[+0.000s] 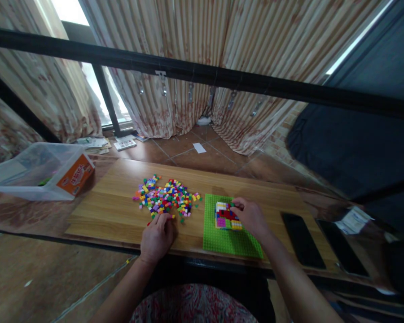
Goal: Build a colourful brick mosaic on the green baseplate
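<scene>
A loose heap of small multicoloured toy bricks [164, 197] is spread over the wooden board. My left hand [157, 237] rests at the near edge of this heap with its fingers curled together; small bricks peek out around the fingertips, and what they hold is hidden. To the right lies a green studded baseplate [212, 242]. On it stands a low block built of bricks [222, 222], with white, red, pink, lime and yellow on top. My right hand [252, 219] reaches over the block's right side, thumb and finger pinched at its top; whatever is between them is too small to tell.
A clear plastic box [50, 197] with an orange label stands at the left. Two dark phone-like slabs [303, 240] lie at the right. A black metal bar [188, 74] crosses beyond the wooden board [104, 202], before curtains [168, 31].
</scene>
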`<state>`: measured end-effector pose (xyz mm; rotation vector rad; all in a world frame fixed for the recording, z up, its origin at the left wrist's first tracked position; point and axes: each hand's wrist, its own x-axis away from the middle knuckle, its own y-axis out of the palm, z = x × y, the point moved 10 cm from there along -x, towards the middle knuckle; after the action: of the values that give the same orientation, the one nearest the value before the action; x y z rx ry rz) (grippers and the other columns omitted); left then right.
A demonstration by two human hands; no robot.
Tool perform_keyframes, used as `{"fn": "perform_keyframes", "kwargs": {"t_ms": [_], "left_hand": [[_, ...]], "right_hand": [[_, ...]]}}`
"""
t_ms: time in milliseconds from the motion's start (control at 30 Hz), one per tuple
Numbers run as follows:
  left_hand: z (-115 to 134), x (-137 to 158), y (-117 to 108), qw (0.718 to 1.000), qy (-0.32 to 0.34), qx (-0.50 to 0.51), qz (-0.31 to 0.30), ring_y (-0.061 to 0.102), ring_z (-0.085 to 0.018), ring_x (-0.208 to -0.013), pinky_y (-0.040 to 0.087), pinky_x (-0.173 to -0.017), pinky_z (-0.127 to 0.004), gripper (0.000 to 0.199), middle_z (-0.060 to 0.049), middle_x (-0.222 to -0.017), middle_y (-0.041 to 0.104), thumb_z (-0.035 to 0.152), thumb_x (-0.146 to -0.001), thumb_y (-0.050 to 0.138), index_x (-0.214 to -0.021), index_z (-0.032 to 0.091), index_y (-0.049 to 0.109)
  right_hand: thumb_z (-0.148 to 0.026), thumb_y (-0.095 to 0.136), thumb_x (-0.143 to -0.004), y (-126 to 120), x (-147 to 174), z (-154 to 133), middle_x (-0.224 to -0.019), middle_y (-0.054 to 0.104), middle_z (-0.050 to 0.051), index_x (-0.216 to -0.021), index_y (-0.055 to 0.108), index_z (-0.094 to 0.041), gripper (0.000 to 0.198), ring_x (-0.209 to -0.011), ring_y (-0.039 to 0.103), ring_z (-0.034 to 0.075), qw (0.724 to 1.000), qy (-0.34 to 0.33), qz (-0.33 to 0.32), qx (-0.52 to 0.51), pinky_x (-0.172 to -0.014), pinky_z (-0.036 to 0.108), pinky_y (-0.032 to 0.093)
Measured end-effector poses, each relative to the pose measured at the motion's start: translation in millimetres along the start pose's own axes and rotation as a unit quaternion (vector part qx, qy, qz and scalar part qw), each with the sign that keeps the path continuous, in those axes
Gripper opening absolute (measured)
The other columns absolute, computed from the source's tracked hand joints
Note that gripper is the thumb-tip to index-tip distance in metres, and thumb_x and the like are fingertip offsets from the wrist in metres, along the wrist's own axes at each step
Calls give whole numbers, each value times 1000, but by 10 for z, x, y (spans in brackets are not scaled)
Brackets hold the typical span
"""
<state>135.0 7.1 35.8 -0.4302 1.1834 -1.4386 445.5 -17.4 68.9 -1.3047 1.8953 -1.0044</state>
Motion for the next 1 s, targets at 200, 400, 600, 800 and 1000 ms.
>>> {"fn": "perform_keyframes", "kwargs": {"t_ms": [200,400,600,800,1000], "left_hand": [[12,-4,-15,1000,-3,-5,-3,64,-17,-78,44,-66,-26,13,-2,-92,67,22,-88,47,-96,22,58],[12,-3,-11,1000,-7,-1,-6,64,-17,-78,43,-66,-26,14,-2,-92,68,21,-88,48,-97,22,58],[18,-7,-20,1000,-7,1,-4,64,-17,-78,43,-67,-26,13,-2,-90,68,21,-89,47,-95,22,58],[11,-4,-12,1000,-10,-3,-8,63,-18,-78,43,-67,-27,14,-3,-89,67,23,-89,47,-96,22,59],[-10,-3,3,1000,-15,-7,-12,63,-18,-76,43,-66,-27,15,-4,-89,67,23,-89,46,-96,22,60]], "right_hand": [[-20,64,-74,93,-90,-115,-83,73,4,-87,72,-18,16,-75,64,17,989,-4,-99,106,-68,26,43],[-19,61,-75,117,-159,-217,-82,74,5,-83,75,-19,16,-74,64,16,966,-1,-147,212,-62,23,40],[-10,57,-70,179,-220,-278,-76,72,13,-74,75,-15,19,-73,66,22,948,0,-158,276,-61,27,41],[-7,56,-71,249,-275,-279,-79,72,16,-80,74,-12,21,-76,67,23,942,-13,-163,293,-64,28,43],[-17,66,-69,236,-297,-301,-68,71,8,-63,72,-20,10,-69,65,21,945,-42,-182,268,-59,27,41]]}}
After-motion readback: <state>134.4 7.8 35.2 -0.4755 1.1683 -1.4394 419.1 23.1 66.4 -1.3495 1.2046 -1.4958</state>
